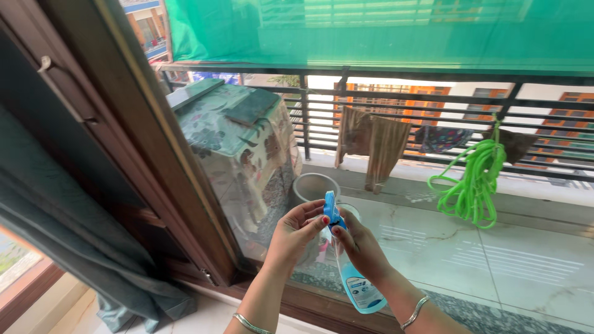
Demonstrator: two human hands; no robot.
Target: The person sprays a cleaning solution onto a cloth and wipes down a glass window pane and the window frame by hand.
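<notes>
Before window | spray bottle (349, 272) in right hand (362, 247) grip | left hand (294, 232) pinches nozzle (331, 210)

both hands meet in front of a glass pane set in a dark wooden window frame (154, 161). the right hand (362, 247) wraps the neck of a clear spray bottle (357, 286) with pale blue liquid, its base tilted toward the camera. the left hand (294, 232) pinches the blue trigger head (332, 213). beyond the glass, a floral-covered appliance (238, 145) stands on the balcony, a coiled green hose (473, 182) hangs from the railing (433, 99), and a grey curtain (68, 235) hangs at left.
</notes>
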